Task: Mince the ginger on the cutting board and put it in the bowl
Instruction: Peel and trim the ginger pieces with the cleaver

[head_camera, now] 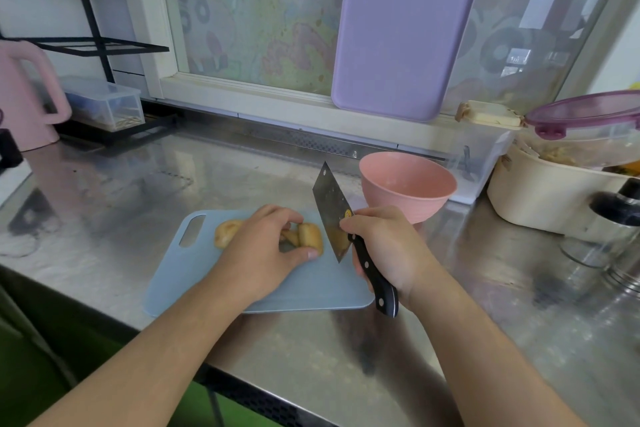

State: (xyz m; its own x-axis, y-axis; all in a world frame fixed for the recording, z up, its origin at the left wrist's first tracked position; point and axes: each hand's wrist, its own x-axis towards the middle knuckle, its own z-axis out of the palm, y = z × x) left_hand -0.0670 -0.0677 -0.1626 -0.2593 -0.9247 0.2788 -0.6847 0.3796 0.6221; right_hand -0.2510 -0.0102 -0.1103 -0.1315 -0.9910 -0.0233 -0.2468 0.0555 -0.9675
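A knobbly piece of ginger (pixel 310 236) lies on the pale blue cutting board (pixel 311 288) on the steel counter. My left hand (pixel 263 246) covers its middle and holds it down, with fingers and thumb curled round it. My right hand (pixel 388 246) grips the black handle of a cleaver (pixel 332 211). The blade stands edge down just right of the ginger, its tip pointing away from me. An empty pink bowl (pixel 408 184) stands behind my right hand, off the board's far right corner.
A lilac board (pixel 398 28) leans on the window behind. Cream and clear containers (pixel 540 191) and a glass jar (pixel 609 236) crowd the right side. A pink kettle (pixel 24 97) and a black rack (pixel 97 45) stand at far left. The counter's front edge runs below the board.
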